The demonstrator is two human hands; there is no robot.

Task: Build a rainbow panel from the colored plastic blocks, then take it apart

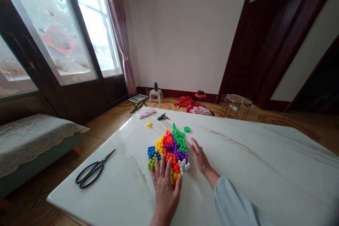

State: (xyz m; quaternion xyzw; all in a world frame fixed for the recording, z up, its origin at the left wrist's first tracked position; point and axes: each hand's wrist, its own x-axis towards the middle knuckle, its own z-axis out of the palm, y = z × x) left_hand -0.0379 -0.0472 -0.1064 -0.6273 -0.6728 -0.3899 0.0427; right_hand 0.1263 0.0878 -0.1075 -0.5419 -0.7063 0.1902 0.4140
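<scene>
Many small bumpy plastic pieces (169, 146) lie packed together on the table, in purple, green, orange, yellow, blue, white and other colours. Over their near edge rests my left hand (165, 185), palm down with fingers spread, covering some of them. My right hand (200, 157) is just right of the cluster, fingers stretched out and holding nothing. Apart from the cluster lie a yellow piece (149, 124), a small green piece (174, 125) and another green piece (186, 129), all toward the far side.
Black-handled scissors (96, 170) lie at the left of the white marbled table (251, 169). Keys (162, 116) and a pinkish packet (146, 113) are near its far edge. Beyond stand a folding stool (139, 99), a white stool (156, 95) and a round stool (235, 101).
</scene>
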